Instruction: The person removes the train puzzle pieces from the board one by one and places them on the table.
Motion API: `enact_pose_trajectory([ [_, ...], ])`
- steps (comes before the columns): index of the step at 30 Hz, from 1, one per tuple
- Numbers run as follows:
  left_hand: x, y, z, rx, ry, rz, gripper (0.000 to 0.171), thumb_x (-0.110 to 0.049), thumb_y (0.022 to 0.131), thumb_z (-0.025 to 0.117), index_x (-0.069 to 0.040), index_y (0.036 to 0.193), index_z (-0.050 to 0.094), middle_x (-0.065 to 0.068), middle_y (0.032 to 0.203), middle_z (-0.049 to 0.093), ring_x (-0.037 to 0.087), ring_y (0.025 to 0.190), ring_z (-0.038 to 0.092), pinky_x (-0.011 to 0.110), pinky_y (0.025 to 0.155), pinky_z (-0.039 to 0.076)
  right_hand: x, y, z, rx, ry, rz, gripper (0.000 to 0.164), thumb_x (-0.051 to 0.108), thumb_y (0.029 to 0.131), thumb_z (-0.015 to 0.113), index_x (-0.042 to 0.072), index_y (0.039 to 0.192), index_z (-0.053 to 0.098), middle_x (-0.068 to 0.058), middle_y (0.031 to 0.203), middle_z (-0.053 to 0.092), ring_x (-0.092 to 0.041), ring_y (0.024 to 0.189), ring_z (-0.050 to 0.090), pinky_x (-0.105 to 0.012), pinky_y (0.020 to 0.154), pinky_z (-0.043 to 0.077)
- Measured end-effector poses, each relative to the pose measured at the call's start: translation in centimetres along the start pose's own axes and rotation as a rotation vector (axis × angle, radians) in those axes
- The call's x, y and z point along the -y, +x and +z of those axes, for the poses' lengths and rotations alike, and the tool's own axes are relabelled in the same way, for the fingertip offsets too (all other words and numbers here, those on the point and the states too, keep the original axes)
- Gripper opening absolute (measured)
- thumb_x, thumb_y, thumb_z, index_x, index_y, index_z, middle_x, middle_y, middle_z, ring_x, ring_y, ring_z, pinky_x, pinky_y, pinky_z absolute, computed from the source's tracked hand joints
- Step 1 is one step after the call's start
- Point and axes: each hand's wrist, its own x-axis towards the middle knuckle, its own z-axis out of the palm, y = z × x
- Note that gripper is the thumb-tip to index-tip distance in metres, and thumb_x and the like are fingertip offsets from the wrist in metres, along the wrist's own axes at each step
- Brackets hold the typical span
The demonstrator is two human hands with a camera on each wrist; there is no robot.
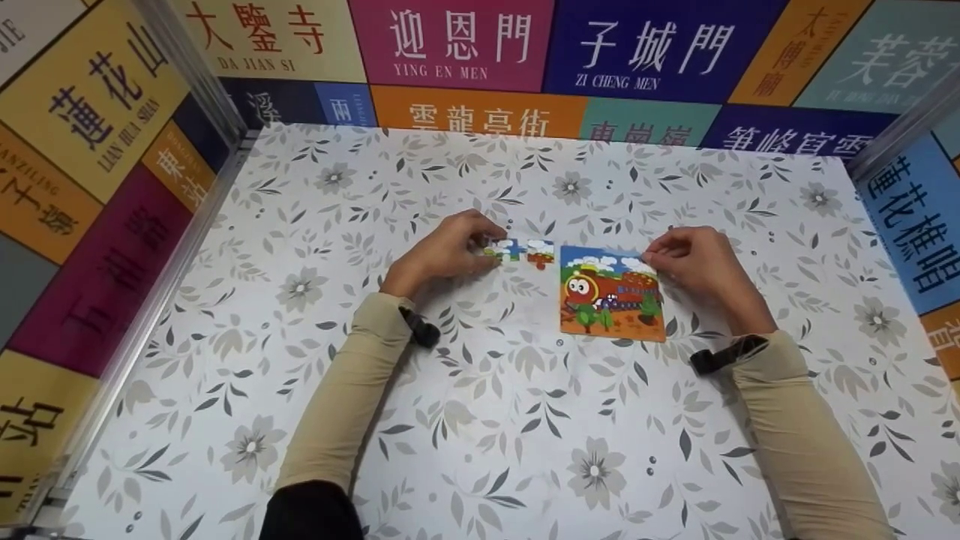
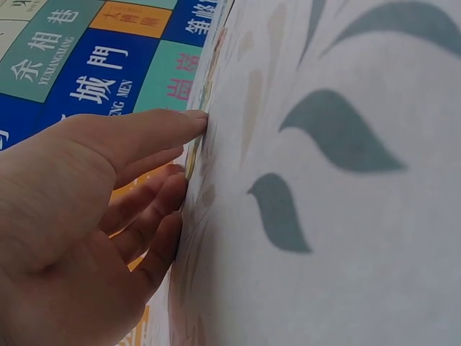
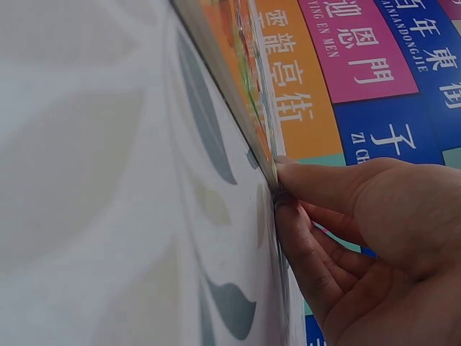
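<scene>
My left hand (image 1: 454, 247) has its thumb and fingers at either side of a small jigsaw piece (image 1: 510, 250) with blue sky, cloud and green on it. In the left wrist view the fingertips of the left hand (image 2: 108, 194) are right down at the tabletop. A second jigsaw piece (image 1: 541, 253), with cloud and red-brown parts, lies just right of the first. Beside them is a square picture board (image 1: 611, 292) showing a red cartoon train. My right hand (image 1: 694, 259) pinches its upper right edge between thumb and forefinger, the other fingers of the right hand (image 3: 367, 238) curling below.
A white tabletop (image 1: 480, 450) printed with grey leaves and flowers spreads under everything. Colourful panels with large characters (image 1: 465, 45) stand along the back and both sides. Each wrist bears a black strap; the left wrist's strap (image 1: 420, 328) sits at the sleeve end.
</scene>
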Motion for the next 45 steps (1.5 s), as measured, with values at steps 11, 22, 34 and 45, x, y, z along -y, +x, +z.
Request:
enact_pose_trajectory([
  [11,-0.1,0.2,-0.2,-0.044,0.022,0.014,0.051,-0.019,0.09,0.09,-0.006,0.136,0.074,0.014,0.121,0.069,0.026,0.111,0.065,0.039,0.1,0.055,0.0,0.0,0.1,-0.004,-0.001,0.006,0.025,0.036,0.102,0.077,0.014,0.114,0.081,-0.011,0.107,0.079,-0.014,0.089,0.07,-0.019,0.072,0.052],
  [22,-2.6,1.3,0.7,-0.034,0.076,0.079,0.05,-0.021,0.095,0.085,-0.005,0.14,0.071,0.013,0.139,0.073,0.029,0.128,0.068,0.042,0.112,0.054,-0.1,0.1,0.0,-0.01,0.002,-0.016,0.029,0.038,0.101,0.078,0.011,0.113,0.082,-0.013,0.106,0.08,-0.008,0.084,0.069,-0.017,0.07,0.05],
  [34,-6.0,3.4,4.3,0.063,0.093,0.133,0.045,-0.018,0.099,0.08,-0.003,0.14,0.07,0.012,0.136,0.073,0.024,0.122,0.07,0.033,0.108,0.055,0.0,0.2,0.1,-0.002,0.005,0.003,0.029,0.037,0.102,0.078,0.011,0.114,0.081,-0.012,0.106,0.079,-0.01,0.085,0.069,-0.019,0.069,0.052],
  [45,-8.0,5.0,6.9,0.08,0.198,0.131,0.044,-0.024,0.099,0.079,-0.006,0.139,0.072,0.009,0.133,0.074,0.021,0.119,0.067,0.036,0.106,0.053,0.1,0.1,0.0,0.013,0.01,0.027,0.028,0.037,0.102,0.077,0.013,0.115,0.08,-0.011,0.106,0.079,-0.017,0.088,0.07,-0.022,0.068,0.054],
])
